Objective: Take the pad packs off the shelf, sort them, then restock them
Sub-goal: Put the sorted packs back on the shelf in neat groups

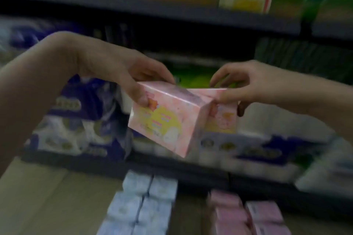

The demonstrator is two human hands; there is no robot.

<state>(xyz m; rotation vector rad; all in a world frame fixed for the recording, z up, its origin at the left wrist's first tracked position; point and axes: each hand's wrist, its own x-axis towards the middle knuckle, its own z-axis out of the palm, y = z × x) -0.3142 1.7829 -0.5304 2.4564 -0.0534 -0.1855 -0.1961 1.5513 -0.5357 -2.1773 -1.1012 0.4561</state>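
Head view: both hands, left [122, 74] and right [246, 86], grip two pink packs [172, 118] (blurred).

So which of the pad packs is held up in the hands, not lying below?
The pink pack with the yellow patch; both hands grip it, while the pale blue packs and plain pink packs lie below.

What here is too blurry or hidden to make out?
Head view, one only:
- Print on the pink pack: motion blur.
- Pack's upper corners: covered by the left hand and right hand.
- Shelf goods: smeared.
- Blue packs and pink stacks: cut off by the bottom edge.
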